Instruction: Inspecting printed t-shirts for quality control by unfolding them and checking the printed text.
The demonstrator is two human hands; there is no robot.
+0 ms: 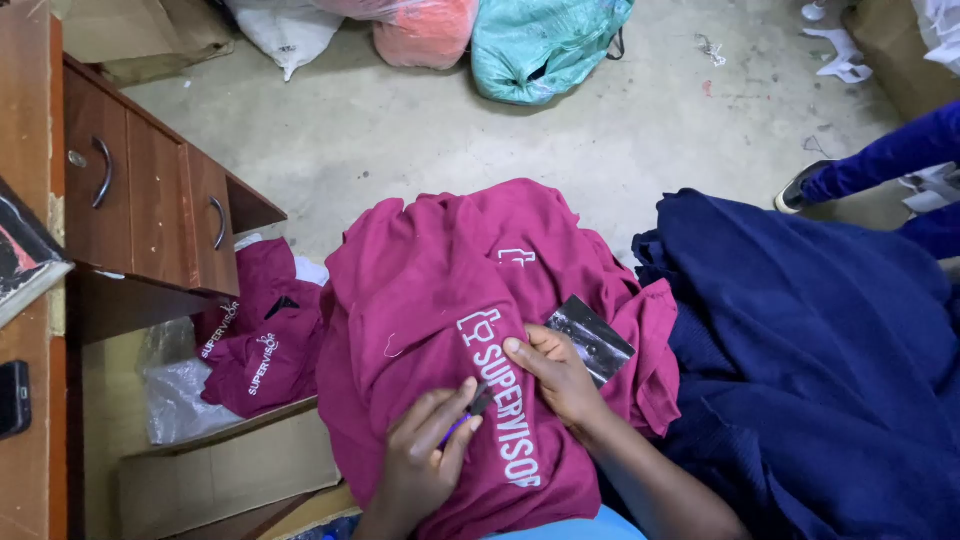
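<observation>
A maroon garment (430, 290) with white printed lettering lies bunched over my lap. My left hand (425, 455) rests on it near the lettering and grips a small cutting tool (478, 402) with a blue handle, its tip against the fabric. My right hand (555, 375) presses down on the garment just right of the print, fingers together, and touches the edge of a dark rectangular card (592, 338) lying on the cloth.
A heap of navy fabric (820, 350) fills the right side. More maroon garments (262, 335) sit on clear plastic by a wooden desk with drawers (150, 200). Stuffed bags (540, 45) stand on the concrete floor behind. Another person's blue-clad leg (880, 160) is at far right.
</observation>
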